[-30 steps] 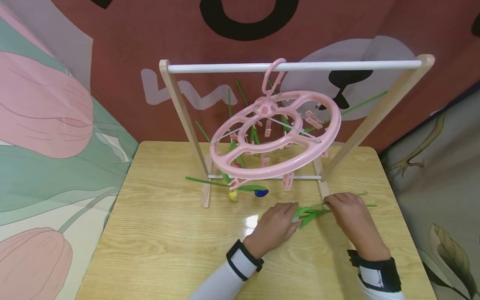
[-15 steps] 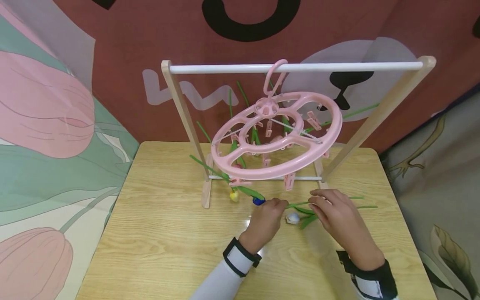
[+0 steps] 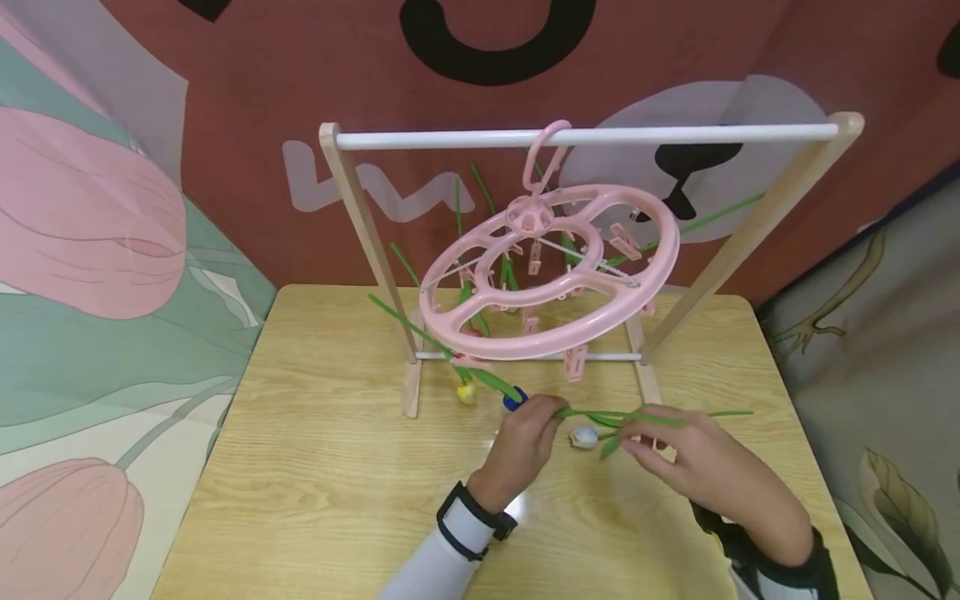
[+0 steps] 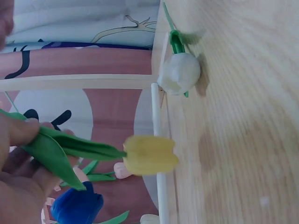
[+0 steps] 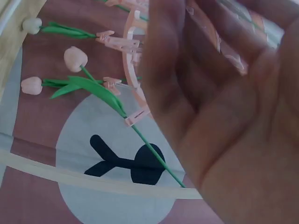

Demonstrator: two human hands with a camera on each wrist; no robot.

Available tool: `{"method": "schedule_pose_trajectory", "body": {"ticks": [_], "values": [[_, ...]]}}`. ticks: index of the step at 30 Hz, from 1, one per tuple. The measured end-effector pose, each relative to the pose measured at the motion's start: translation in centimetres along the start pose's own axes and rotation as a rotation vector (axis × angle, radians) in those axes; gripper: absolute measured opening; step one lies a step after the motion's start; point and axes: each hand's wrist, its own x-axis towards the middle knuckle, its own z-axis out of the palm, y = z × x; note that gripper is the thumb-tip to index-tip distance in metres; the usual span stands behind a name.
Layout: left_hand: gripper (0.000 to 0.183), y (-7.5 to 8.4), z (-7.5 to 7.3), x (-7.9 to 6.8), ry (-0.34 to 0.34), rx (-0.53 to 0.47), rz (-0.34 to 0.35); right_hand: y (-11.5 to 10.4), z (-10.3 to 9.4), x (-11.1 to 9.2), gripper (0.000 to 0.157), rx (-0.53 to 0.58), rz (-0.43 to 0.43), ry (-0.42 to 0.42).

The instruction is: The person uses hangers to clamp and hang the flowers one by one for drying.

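My left hand [image 3: 517, 454] pinches a yellow artificial tulip [image 4: 150, 155] by its green stem and leaves, with the bloom pointing toward the table in the left wrist view. The tulip's stem [image 3: 600, 413] runs rightward and crosses over the fingers of my right hand [image 3: 697, 458]. That right hand is loosely bent, and its palm looks free of any object in the right wrist view. A white tulip [image 3: 583, 437] lies on the table between the hands. Just beyond the left hand, a blue tulip [image 3: 514, 399] hangs from a clip.
A pink round clip hanger [image 3: 555, 342] hangs from the white bar [image 3: 675, 135] of a wooden rack [image 3: 720, 250]. Several tulips are clipped to it, including a hanging yellow one [image 3: 467, 392]. The wooden table [image 3: 300, 500] extends below, with a printed cloth [image 3: 247, 100] behind.
The left hand has moved slightly left and lifted the yellow tulip off the white one. The right hand has come away from the stems and dropped lower. The clipped blue tulip has tilted.
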Motion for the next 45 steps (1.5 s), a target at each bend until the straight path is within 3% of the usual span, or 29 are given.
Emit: {"method": "schedule_pose_trajectory", "body": {"ticks": [3, 9, 14, 19, 23, 31, 35, 38, 45], "values": [[0.018, 0.2, -0.2, 0.0, 0.031, -0.08, 0.014, 0.3, -0.3, 1.3, 0.031, -0.069, 0.047, 0.114], [0.029, 0.8, -0.2, -0.1, 0.082, -0.251, -0.006, 0.2, -0.7, 4.5, 0.058, 0.052, 0.04, 0.246], [0.031, 1.2, -0.3, 0.0, 0.129, -0.424, -0.046, -0.1, -0.7, 6.7, 0.053, 0.173, 0.063, 0.233], [0.022, 1.4, -0.4, 0.0, 0.156, -0.615, -0.113, -0.2, -0.2, 8.7, 0.045, 0.304, 0.097, 0.192], [0.019, 1.5, -0.5, -0.1, 0.146, -0.685, -0.151, -0.1, 0.0, 9.5, 0.036, 0.393, 0.101, 0.181], [0.022, 1.4, -0.8, 0.2, 0.18, -0.704, -0.164, -0.1, 0.6, 9.2, 0.043, 0.573, 0.096, 0.11], [0.023, 1.3, -1.0, 0.4, 0.222, -0.671, -0.174, -0.2, 1.1, 8.9, 0.046, 0.553, 0.108, 0.105], [0.022, 1.2, -1.1, 0.5, 0.251, -0.616, -0.218, -0.3, 1.5, 8.8, 0.042, 0.521, 0.112, 0.109], [0.022, 1.1, -1.5, 0.8, 0.263, -0.594, -0.276, -0.4, 2.6, 8.7, 0.043, 0.448, 0.114, 0.169]]}}
